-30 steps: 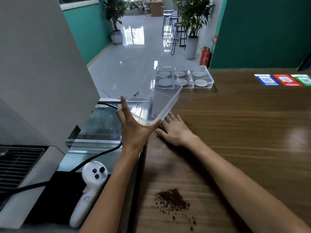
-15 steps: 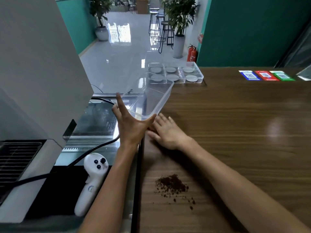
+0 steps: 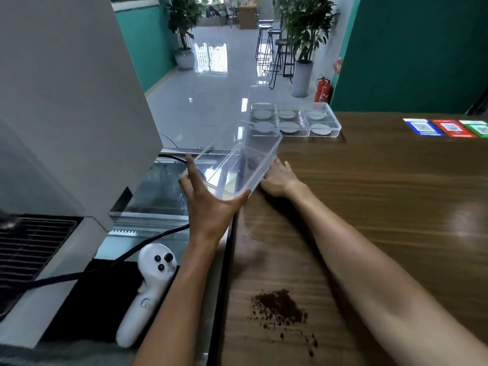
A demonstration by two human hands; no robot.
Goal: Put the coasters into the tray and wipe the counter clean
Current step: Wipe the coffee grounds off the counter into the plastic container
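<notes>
My left hand (image 3: 208, 204) grips the near end of a clear plastic container (image 3: 243, 165), held tilted just beyond the left edge of the wooden counter (image 3: 369, 207). My right hand (image 3: 280, 178) lies flat on the counter right beside the container's rim, fingers together and pointing toward it. A clear divided tray (image 3: 334, 120) stands at the counter's far left corner with round grey coasters (image 3: 319, 129) in its compartments. A heap of dark brown grounds (image 3: 282, 305) with scattered crumbs lies near the front edge.
Below the counter's left edge sit a white handheld controller (image 3: 148, 289), black cables (image 3: 79, 273) and a grey machine (image 3: 66, 101) with a metal grille. Coloured code stickers (image 3: 446, 127) lie at the far right of the counter.
My right hand has slid forward along the counter toward the tilted container. The left hand keeps its hold on the container.
</notes>
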